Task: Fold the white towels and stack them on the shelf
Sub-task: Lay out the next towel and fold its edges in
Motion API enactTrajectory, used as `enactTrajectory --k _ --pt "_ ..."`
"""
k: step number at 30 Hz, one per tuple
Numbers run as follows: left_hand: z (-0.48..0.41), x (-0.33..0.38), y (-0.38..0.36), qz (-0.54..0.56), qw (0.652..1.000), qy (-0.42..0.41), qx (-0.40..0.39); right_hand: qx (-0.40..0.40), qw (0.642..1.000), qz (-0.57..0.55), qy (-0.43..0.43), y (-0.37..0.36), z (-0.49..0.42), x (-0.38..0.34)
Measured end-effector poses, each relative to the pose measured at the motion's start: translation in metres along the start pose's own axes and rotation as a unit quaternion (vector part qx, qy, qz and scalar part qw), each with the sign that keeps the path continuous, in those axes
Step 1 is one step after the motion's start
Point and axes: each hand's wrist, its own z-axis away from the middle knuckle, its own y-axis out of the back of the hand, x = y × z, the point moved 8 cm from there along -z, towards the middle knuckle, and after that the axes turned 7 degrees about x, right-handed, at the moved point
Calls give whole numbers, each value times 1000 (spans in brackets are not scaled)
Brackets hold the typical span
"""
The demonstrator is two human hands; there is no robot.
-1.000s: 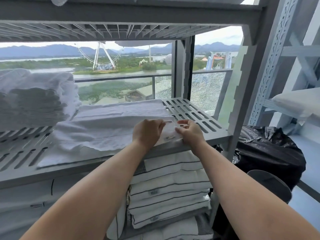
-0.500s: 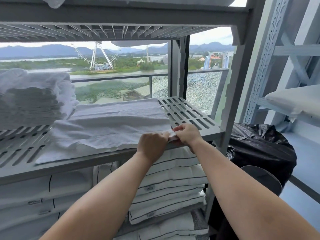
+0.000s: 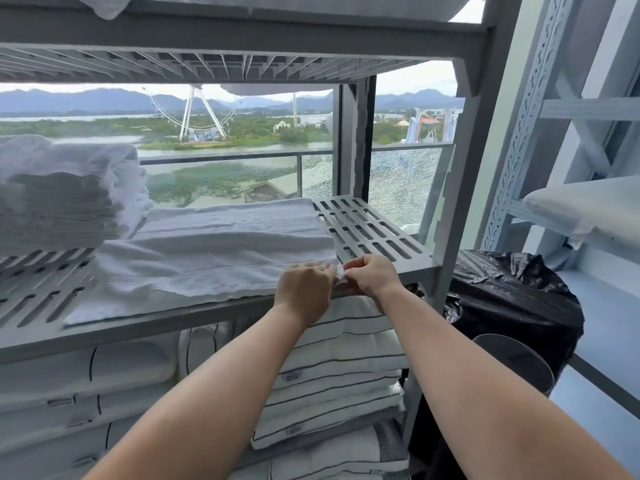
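Found one white towel [image 3: 214, 258] lying spread and partly doubled over on the slatted grey shelf [image 3: 381, 233] at centre of frame, near edge close to the front lip. Noted left hand [image 3: 304, 289] and right hand [image 3: 372, 275] side by side at the towel's near right corner, just right of centre. Recorded both as grasping: right thumb and forefinger pinching a small tuft of white cloth, left fingers curled onto the same corner, with the tips mostly hidden behind the back of the hand. Logged a stack of folded towels [image 3: 69, 195] at the left edge of frame on the same shelf, just beside the spread towel. Noted also striped bedding [image 3: 339, 375] on the tier below and a black bag [image 3: 512, 306] at lower right.

Judged the step in hand to be squaring up the layers at this corner ahead of a fold. Assessed folding as begun but unfinished, stacking as not yet done.

For the next move, recommend keeping the layers pinched together, carrying the corner across toward the left of frame to meet the opposite edge, then smoothing flat. Advise caution over limp cloth: likely to part between the fingers or drag the near edge off the lip. Thereafter, expect a lift onto the stack at left.
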Motion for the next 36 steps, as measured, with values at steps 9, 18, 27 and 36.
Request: enactTrajectory --k 9,18,27,36 --pt "8 -1 -10 43 997 -39 -43 49 989 123 72 -4 6 -16" --pt "13 -22 13 28 999 13 -24 97 957 239 135 -1 17 -30" --pt "47 -79 45 61 995 73 31 153 845 393 328 -36 58 -58" --pt "87 -182 61 1 997 68 -45 58 832 348 428 -126 85 -84"
